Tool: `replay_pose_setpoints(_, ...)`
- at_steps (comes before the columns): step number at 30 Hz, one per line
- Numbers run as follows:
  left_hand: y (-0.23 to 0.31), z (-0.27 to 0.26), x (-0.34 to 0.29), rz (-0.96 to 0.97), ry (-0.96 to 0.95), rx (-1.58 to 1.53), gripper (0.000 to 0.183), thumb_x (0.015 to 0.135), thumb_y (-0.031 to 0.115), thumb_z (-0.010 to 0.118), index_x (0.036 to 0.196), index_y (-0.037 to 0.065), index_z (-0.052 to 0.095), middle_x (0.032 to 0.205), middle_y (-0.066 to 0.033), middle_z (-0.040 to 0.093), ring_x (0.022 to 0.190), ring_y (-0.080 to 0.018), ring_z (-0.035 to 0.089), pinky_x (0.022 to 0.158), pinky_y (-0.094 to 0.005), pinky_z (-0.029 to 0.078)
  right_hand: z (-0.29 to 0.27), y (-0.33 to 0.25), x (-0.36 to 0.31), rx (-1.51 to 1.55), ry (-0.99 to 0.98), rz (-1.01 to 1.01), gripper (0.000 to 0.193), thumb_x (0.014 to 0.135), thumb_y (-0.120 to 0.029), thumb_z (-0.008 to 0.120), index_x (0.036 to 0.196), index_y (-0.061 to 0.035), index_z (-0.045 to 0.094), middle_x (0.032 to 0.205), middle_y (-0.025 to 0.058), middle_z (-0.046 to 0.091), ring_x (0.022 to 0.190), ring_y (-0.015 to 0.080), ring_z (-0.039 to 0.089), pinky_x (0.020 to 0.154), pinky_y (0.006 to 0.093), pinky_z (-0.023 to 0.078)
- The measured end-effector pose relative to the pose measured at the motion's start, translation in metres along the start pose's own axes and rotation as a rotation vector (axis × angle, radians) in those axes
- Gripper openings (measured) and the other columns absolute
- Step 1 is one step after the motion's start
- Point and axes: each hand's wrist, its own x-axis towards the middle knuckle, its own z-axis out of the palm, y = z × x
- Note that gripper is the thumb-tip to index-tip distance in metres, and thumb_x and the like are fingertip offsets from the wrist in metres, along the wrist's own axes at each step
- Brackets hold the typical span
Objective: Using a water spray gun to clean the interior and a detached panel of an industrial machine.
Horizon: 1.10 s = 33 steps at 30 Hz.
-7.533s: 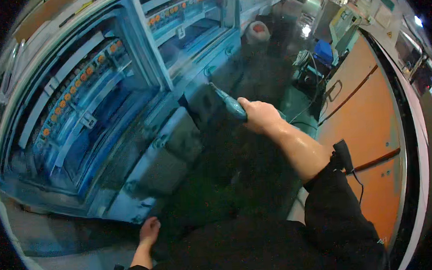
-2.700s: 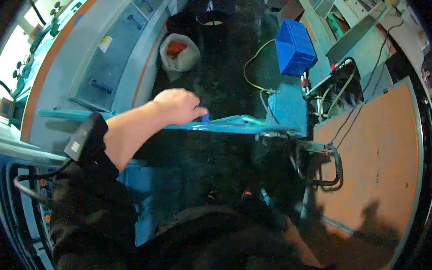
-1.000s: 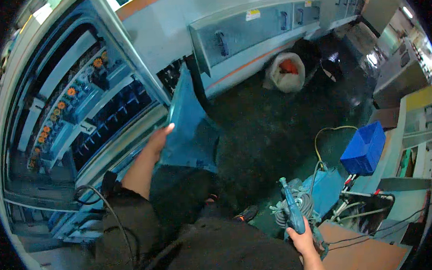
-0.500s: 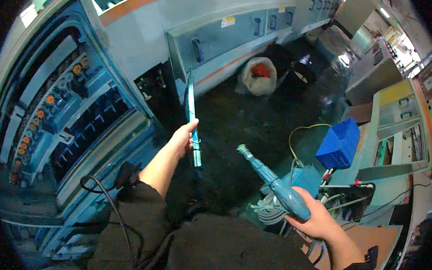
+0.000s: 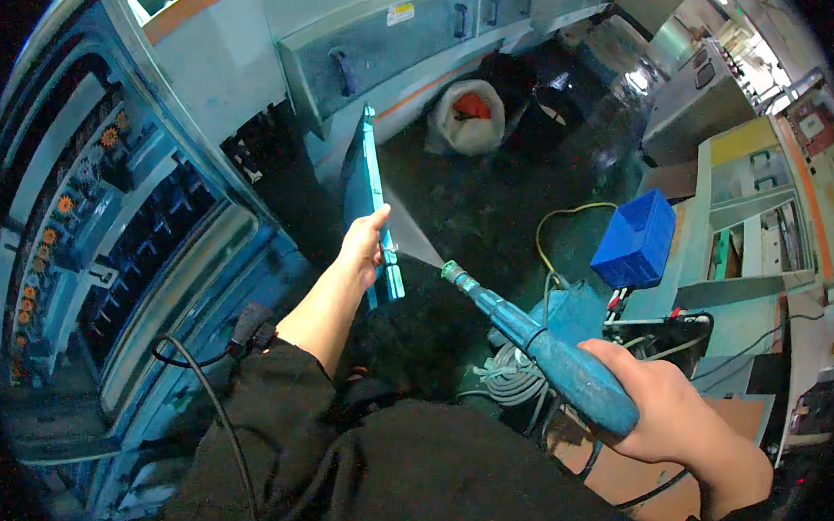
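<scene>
My left hand [image 5: 363, 240] is closed on the edge of a long thin blue-white panel [image 5: 370, 168], held upright and seen nearly edge-on. In my right hand [image 5: 660, 403] is a blue spray gun [image 5: 551, 348] with a stepped, tapering barrel and a green tip. A pale fan of spray [image 5: 413, 232] leaves the tip and meets the panel just beside my left fingers. The tip itself stays apart from the panel. My right fingers wrap round the thick rear end of the gun, partly hidden behind it.
Left stands a machine [image 5: 110, 231] with a row of orange gears. A white sack [image 5: 469, 124] with red stuff inside sits on the dark floor. To the right are a blue crate [image 5: 637, 237], a coiled grey hose [image 5: 515, 374] and a cabinet [image 5: 746, 183]. A black cable [image 5: 211, 397] hangs by my left sleeve.
A fan of spray now comes from the gun, absent before. The gun's tip has moved up and left, nearer the panel. The panel has turned slightly, showing more of its face.
</scene>
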Motion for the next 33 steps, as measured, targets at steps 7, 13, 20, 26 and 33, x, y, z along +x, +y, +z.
replay_pose_setpoints(7, 0.011, 0.032, -0.040, 0.019, 0.124, -0.247, 0.037, 0.097, 0.051, 0.051, 0.090, 0.017, 0.063, 0.067, 0.0048, 0.061, 0.051, -0.0104, 0.053, 0.048, -0.0258, 0.044, -0.006, -0.018, -0.020, -0.161, -0.035, -0.101, 0.056, 0.079, -0.025, 0.075, 0.126, -0.0088, 0.049, 0.087, 0.0161, 0.067, 0.080, 0.0355, 0.068, 0.064, 0.0431, 0.052)
replay_pose_setpoints(13, 0.011, 0.021, -0.039, 0.057, 0.108, -0.268, 0.037, 0.097, 0.048, 0.051, 0.104, 0.014, 0.066, 0.086, -0.0021, 0.066, 0.072, -0.0197, 0.061, 0.067, -0.0361, 0.050, -0.015, -0.032, -0.041, -0.257, -0.098, -0.153, 0.059, 0.081, -0.031, 0.074, 0.128, -0.0063, 0.047, 0.084, 0.0157, 0.067, 0.077, 0.0339, 0.069, 0.062, 0.0423, 0.053)
replay_pose_setpoints(20, 0.011, -0.029, -0.021, 0.110, 0.021, -0.348, 0.030, 0.097, 0.042, 0.054, 0.104, 0.015, 0.066, 0.081, -0.0011, 0.066, 0.074, -0.0203, 0.062, 0.068, -0.0397, 0.051, -0.004, -0.079, -0.044, -0.266, -0.195, -0.108, 0.064, 0.078, -0.032, 0.076, 0.129, -0.0070, 0.046, 0.083, 0.0155, 0.067, 0.077, 0.0348, 0.068, 0.065, 0.0440, 0.054)
replay_pose_setpoints(26, 0.020, -0.016, -0.039, 0.048, 0.051, -0.234, 0.028, 0.098, 0.044, 0.054, 0.093, 0.017, 0.060, 0.068, 0.0037, 0.059, 0.045, -0.0065, 0.045, 0.038, -0.0218, 0.034, 0.016, -0.110, -0.047, -0.195, -0.157, 0.062, 0.065, 0.072, -0.025, 0.078, 0.126, -0.0083, 0.046, 0.088, 0.0152, 0.067, 0.081, 0.0356, 0.068, 0.068, 0.0450, 0.053)
replay_pose_setpoints(33, 0.031, -0.016, -0.044, -0.017, 0.003, -0.343, 0.031, 0.100, 0.043, 0.050, 0.095, 0.015, 0.064, 0.074, -0.0002, 0.061, 0.061, -0.0172, 0.055, 0.057, -0.0337, 0.048, 0.028, -0.142, -0.063, -0.234, -0.188, 0.107, 0.075, 0.067, -0.023, 0.078, 0.131, -0.0085, 0.043, 0.088, 0.0145, 0.066, 0.083, 0.0352, 0.068, 0.068, 0.0454, 0.053)
